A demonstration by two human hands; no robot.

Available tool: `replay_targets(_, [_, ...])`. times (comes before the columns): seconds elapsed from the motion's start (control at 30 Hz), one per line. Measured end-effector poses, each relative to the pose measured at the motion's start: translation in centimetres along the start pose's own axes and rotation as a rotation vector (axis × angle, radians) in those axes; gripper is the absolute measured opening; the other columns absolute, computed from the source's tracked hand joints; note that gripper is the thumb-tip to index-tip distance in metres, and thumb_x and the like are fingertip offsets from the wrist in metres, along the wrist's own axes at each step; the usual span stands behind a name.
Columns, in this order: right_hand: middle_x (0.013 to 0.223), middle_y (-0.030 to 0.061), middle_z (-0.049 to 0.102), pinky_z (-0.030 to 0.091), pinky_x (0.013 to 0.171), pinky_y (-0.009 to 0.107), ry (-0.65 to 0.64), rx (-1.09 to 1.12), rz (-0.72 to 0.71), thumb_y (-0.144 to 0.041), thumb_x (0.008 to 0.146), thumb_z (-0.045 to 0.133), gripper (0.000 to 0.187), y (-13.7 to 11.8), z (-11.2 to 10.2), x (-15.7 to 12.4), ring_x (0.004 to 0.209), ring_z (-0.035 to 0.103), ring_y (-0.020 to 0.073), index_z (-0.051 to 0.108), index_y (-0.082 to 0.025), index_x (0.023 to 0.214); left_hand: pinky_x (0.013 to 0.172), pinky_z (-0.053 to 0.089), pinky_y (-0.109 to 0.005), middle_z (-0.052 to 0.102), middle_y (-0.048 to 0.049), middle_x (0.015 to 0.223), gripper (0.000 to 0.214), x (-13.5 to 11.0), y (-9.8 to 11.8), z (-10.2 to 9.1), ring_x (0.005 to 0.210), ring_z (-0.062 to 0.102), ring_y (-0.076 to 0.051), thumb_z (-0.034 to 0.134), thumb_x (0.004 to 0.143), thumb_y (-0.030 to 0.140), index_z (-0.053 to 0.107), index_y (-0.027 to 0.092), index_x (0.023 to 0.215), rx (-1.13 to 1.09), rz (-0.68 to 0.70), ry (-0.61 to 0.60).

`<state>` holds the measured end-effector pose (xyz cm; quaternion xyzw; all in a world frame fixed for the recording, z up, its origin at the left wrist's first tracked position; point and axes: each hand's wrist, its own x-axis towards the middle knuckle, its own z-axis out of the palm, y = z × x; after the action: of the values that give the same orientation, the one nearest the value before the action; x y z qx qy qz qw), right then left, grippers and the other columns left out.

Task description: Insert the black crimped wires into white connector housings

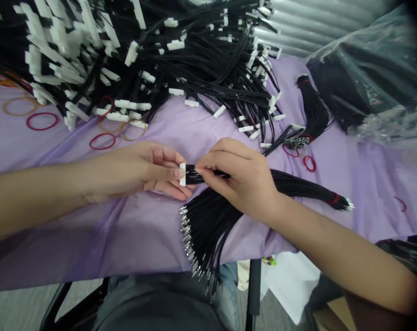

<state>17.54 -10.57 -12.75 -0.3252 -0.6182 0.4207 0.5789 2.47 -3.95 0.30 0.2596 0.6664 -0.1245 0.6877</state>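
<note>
Between thumb and fingers, my left hand (160, 172) grips a small white connector housing (182, 174) with several black wires running out to the right. My right hand (241, 177) pinches a black wire (199, 171) with a metal tip close to the housing's wire side. Below my right hand, a fanned bundle of black wires (208, 225) lies on the purple cloth, its bare metal terminals pointing left and down. Its other end (334, 198) is tied with a red band at the right.
A big heap of black cables (194, 55) with white connectors covers the back. Red rubber bands (103, 141) lie on the purple cloth (132, 239). Another tied wire bundle (312, 110) and a clear plastic bag (374, 78) of black material are at the right. The table edge runs above my lap.
</note>
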Motion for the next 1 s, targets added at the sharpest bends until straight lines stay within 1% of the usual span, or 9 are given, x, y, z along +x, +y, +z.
replay_targets(0.3, [0.078, 0.0057, 0.057, 0.046, 0.071, 0.03, -0.057, -0.023, -0.01, -0.018, 0.092, 0.05, 0.016, 0.3, 0.7, -0.1, 0.074, 0.052, 0.0144, 0.06, -0.013, 0.08, 0.075, 0.059, -0.023, 0.071, -0.0025, 0.073, 0.006, 0.1, -0.1, 0.1, 0.076, 0.071, -0.017, 0.064, 0.08, 0.012, 0.068, 0.013, 0.075, 0.001, -0.001, 0.036])
replay_targets(0.4, [0.083, 0.0073, 0.058, 0.045, 0.074, 0.033, -0.076, -0.135, -0.016, -0.018, 0.092, 0.049, 0.018, -0.9, -0.3, 0.0, 0.079, 0.052, 0.0167, 0.062, -0.014, 0.081, 0.076, 0.058, -0.023, 0.072, -0.0039, 0.078, 0.004, 0.1, -0.1, 0.3, 0.078, 0.071, -0.016, 0.063, 0.082, 0.011, 0.067, 0.011, 0.081, 0.001, 0.016, 0.056])
replay_targets(0.5, [0.083, 0.0051, 0.052, 0.044, 0.072, 0.032, -0.081, -0.249, 0.06, -0.02, 0.091, 0.052, 0.015, -2.4, -1.6, -0.1, 0.08, 0.049, 0.0165, 0.065, -0.018, 0.084, 0.073, 0.057, -0.018, 0.072, -0.0008, 0.077, 0.006, 0.0, 0.0, 0.6, 0.073, 0.07, -0.011, 0.057, 0.087, 0.011, 0.064, 0.01, 0.086, 0.005, 0.125, 0.127])
replay_targets(0.57, [0.08, 0.0036, 0.051, 0.044, 0.067, 0.029, -0.176, -0.209, 0.059, -0.021, 0.092, 0.051, 0.016, -2.8, -2.0, -0.3, 0.074, 0.049, 0.0145, 0.065, -0.018, 0.083, 0.071, 0.056, -0.016, 0.072, -0.0003, 0.075, 0.007, -0.1, 0.0, 0.8, 0.071, 0.069, -0.009, 0.056, 0.089, 0.011, 0.062, 0.009, 0.087, 0.022, 0.169, 0.17])
replay_targets(0.67, [0.085, 0.0061, 0.056, 0.046, 0.07, 0.031, -0.441, -0.106, 0.016, -0.02, 0.093, 0.048, 0.02, -2.1, -1.6, -0.6, 0.077, 0.052, 0.0158, 0.065, -0.014, 0.083, 0.073, 0.056, -0.015, 0.073, -0.0018, 0.077, 0.006, -0.1, -0.1, 0.8, 0.074, 0.069, -0.01, 0.059, 0.089, 0.012, 0.061, 0.008, 0.092, 0.059, 0.176, 0.18])
replay_targets(0.73, [0.09, 0.0084, 0.057, 0.046, 0.074, 0.033, -0.506, -0.045, 0.023, -0.02, 0.093, 0.048, 0.02, -1.5, -1.2, -0.7, 0.081, 0.053, 0.0176, 0.065, -0.013, 0.084, 0.073, 0.056, -0.015, 0.073, -0.001, 0.079, 0.008, -0.1, -0.2, 0.7, 0.075, 0.07, -0.009, 0.06, 0.089, 0.013, 0.061, 0.008, 0.095, 0.081, 0.183, 0.174])
replay_targets(0.8, [0.092, 0.0099, 0.056, 0.046, 0.075, 0.033, -0.482, 0.015, 0.066, -0.019, 0.092, 0.048, 0.017, -1.1, -1.0, -0.7, 0.084, 0.052, 0.0181, 0.063, -0.012, 0.085, 0.074, 0.055, -0.014, 0.073, -0.0006, 0.08, 0.009, 0.0, -0.2, 0.7, 0.076, 0.07, -0.009, 0.059, 0.09, 0.015, 0.06, 0.008, 0.096, 0.103, 0.173, 0.176])
replay_targets(0.9, [0.095, 0.0106, 0.055, 0.047, 0.079, 0.033, -0.366, 0.088, 0.15, -0.015, 0.092, 0.046, 0.011, -1.3, -1.1, -0.6, 0.088, 0.052, 0.0178, 0.055, -0.013, 0.088, 0.075, 0.056, -0.016, 0.072, 0.0, 0.077, 0.005, 0.0, 0.0, 0.8, 0.076, 0.07, -0.009, 0.055, 0.091, 0.013, 0.057, 0.009, 0.094, 0.087, 0.143, 0.195])
replay_targets(1.0, [0.089, 0.0058, 0.06, 0.048, 0.076, 0.027, -0.283, 0.16, 0.187, -0.013, 0.093, 0.045, 0.008, -1.6, -1.4, -0.5, 0.082, 0.055, 0.0131, 0.051, -0.017, 0.088, 0.076, 0.056, -0.015, 0.069, 0.002, 0.075, 0.004, 0.0, 0.1, 0.9, 0.076, 0.069, -0.009, 0.054, 0.092, 0.012, 0.056, 0.01, 0.089, 0.083, 0.131, 0.183])
